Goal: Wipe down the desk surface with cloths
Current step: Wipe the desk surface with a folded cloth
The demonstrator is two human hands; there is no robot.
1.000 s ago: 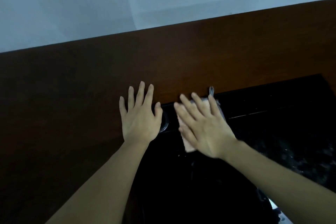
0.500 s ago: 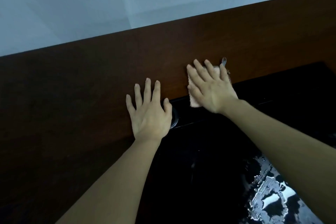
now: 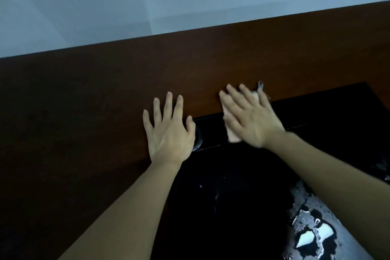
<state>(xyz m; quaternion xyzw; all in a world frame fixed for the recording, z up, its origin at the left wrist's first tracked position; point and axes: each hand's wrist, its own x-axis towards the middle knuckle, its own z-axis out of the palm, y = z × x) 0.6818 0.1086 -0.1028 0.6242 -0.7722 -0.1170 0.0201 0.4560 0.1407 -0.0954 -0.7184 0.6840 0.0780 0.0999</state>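
The desk (image 3: 105, 95) is smooth reddish-brown wood with a glossy black inset panel (image 3: 242, 186). At the panel's far edge, the right hand (image 3: 251, 118) presses a pale, soft cloth (image 3: 232, 133) flat under straight, slightly spread fingers. Beside the panel's left corner, the left hand (image 3: 168, 131) rests flat, fingers straight, holding nothing.

The flat wooden desk top (image 3: 88, 99) under my palms is a dark reddish brown, plain and unpatterned. The small folded cloth (image 3: 232, 135) under my right hand (image 3: 252, 120) is pale pink. The glossy inset panel (image 3: 228, 192) is black, flecked with tiny white specks, with broken white and grey patches of glare near its lower right. The smooth wall (image 3: 80, 6) beyond is pale bluish grey.
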